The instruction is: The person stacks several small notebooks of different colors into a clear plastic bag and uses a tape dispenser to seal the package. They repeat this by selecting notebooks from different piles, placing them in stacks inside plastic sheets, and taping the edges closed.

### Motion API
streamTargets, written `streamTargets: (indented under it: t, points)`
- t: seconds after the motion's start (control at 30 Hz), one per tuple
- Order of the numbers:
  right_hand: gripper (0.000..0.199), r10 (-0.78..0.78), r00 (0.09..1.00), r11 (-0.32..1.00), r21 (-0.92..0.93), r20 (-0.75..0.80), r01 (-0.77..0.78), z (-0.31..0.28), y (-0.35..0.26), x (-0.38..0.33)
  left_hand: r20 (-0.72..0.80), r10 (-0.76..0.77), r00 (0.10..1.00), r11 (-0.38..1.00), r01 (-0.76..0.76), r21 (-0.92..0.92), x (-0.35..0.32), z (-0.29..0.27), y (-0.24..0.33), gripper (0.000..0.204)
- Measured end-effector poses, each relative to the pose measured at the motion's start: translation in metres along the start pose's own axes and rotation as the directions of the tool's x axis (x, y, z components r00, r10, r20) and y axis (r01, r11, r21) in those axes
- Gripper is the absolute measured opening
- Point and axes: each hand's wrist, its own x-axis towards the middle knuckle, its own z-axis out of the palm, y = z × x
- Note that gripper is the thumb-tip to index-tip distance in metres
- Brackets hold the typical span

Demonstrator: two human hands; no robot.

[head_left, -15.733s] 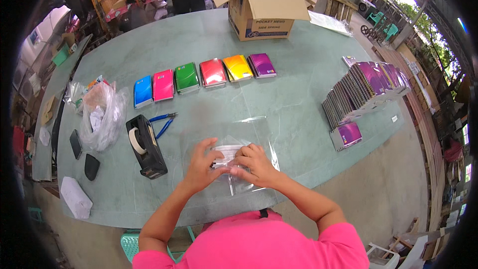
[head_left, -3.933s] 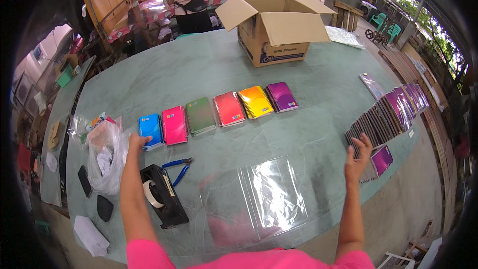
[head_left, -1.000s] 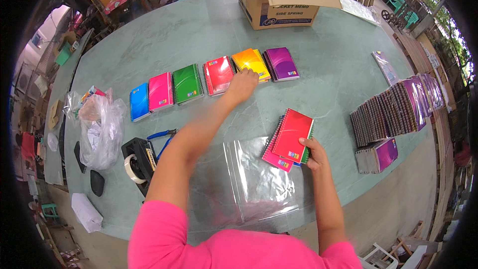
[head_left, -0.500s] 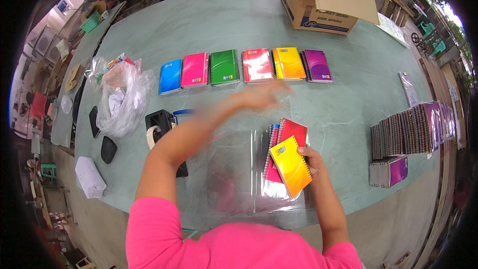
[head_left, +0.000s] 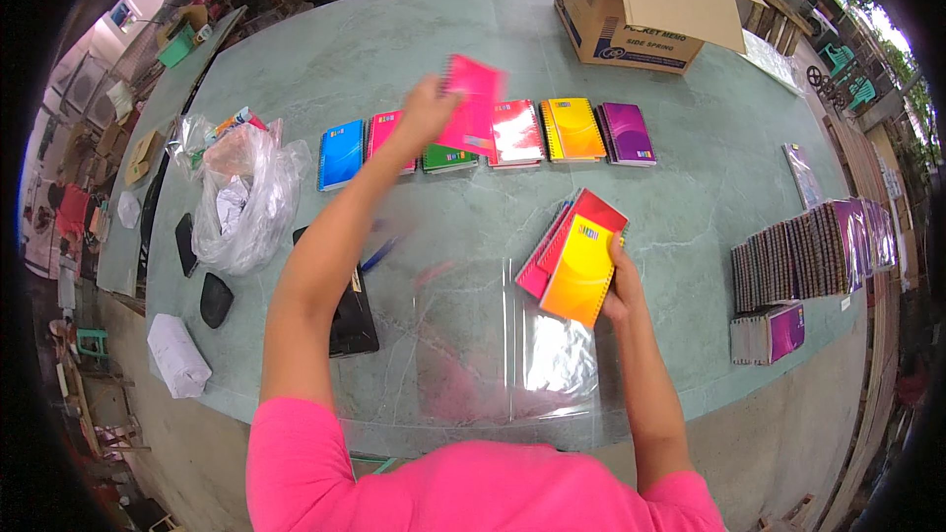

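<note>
Clear plastic bags (head_left: 512, 355) lie flat nearest me, so they're easy to reach. My right hand (head_left: 621, 286) grips a fanned stack of notebooks (head_left: 576, 256) just above them. Farther out, my left hand (head_left: 424, 113) pinches a pink notebook (head_left: 473, 103) over the colour-sorted row of notebooks (head_left: 493, 133).

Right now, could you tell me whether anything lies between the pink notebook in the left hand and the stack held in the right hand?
Nothing visible does. The pink notebook is lifted in the left hand above the row, and only bare table lies between it and the stack in the right hand.
</note>
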Motion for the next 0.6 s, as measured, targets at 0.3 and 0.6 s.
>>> streamTargets:
  t: [0.3, 0.6]
  points:
    - [0.045, -0.009, 0.991, 0.986, -0.165, -0.13, -0.013, -0.01, -0.022, -0.013, 0.443, 0.334, 0.832, 0.917, -0.396, 0.052, -0.083, 0.108, 0.112, 0.04]
    - [0.049, -0.113, 0.974, 0.984, -0.157, -0.197, 0.083, -0.049, -0.052, -0.056, 0.531, 0.325, 0.782, 0.594, -0.606, 0.529, -0.001, 0.218, 0.064, 0.06]
